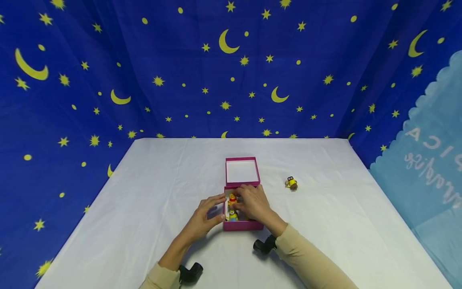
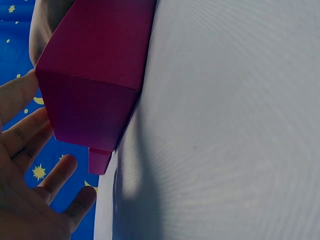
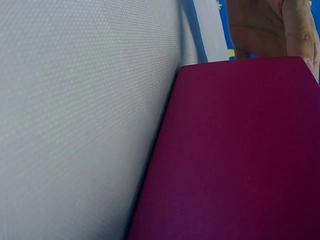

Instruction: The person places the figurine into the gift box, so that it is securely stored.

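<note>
An open magenta box [image 1: 243, 226] stands on the white table. In it lie an orange bear figurine in a red top [image 1: 232, 197], which looks like Winnie the Pooh, and below that a yellow minion figurine [image 1: 233, 216]. My right hand [image 1: 254, 202] reaches over the box's right side and pinches the bear between thumb and fingers; its palm hides the right part of the inside. My left hand [image 1: 203, 216] is at the left wall, fingers spread and fingertips at the rim. From the left wrist, those fingers [image 2: 22, 135] show beside the box's corner.
The box's lid [image 1: 242, 171], white inside, lies just behind the box. Off to the right is another minion figurine [image 1: 291, 183] on the white tablecloth [image 1: 173, 180]. A blue curtain with moons and stars [image 1: 195, 72] hangs behind the table.
</note>
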